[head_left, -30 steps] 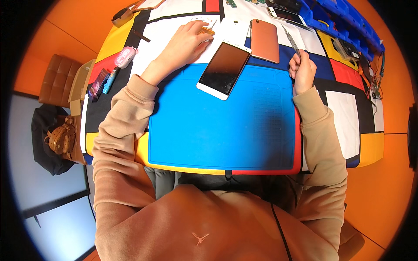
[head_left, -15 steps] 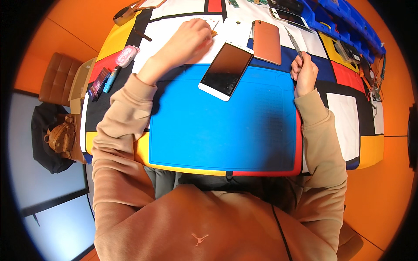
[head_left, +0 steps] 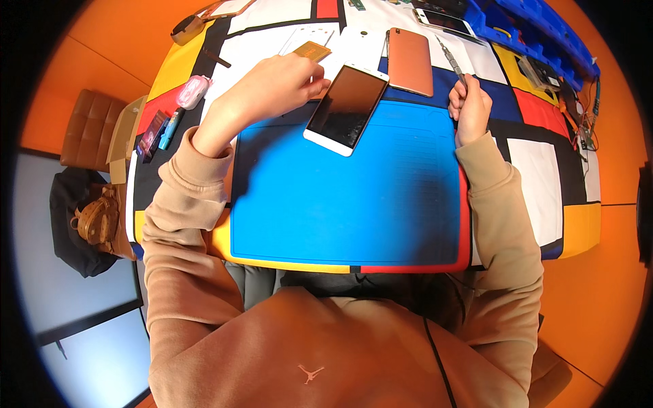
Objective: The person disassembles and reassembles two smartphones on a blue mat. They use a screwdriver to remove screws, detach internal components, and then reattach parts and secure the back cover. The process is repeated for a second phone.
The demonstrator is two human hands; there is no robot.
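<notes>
A white-framed smartphone (head_left: 345,109) with a dark screen lies tilted across the far edge of a blue work mat (head_left: 340,204). My left hand (head_left: 279,88) hovers at the phone's left side, fingers loosely bent and apart, with nothing visible in them. Just beyond its knuckles is a gold card-like piece (head_left: 311,51), on or beside a white phone-like panel (head_left: 307,34). At the mat's far right corner, my right hand (head_left: 471,105) is closed round a slim metal screwdriver (head_left: 451,57), tip pointing away. A rose-gold phone back cover (head_left: 410,62) lies between the phone and the screwdriver.
Blue parts bins (head_left: 527,34) line the far right, with another white phone (head_left: 445,24) before them. Wires and tools (head_left: 583,132) lie at the right edge. A pink case (head_left: 193,92) and a blue marker (head_left: 170,129) are at left; a brown round object (head_left: 187,29) sits far left.
My left hand has drawn back towards me, uncovering the gold piece, and is now beside the phone. My right hand still holds the screwdriver; the view has shifted slightly.
</notes>
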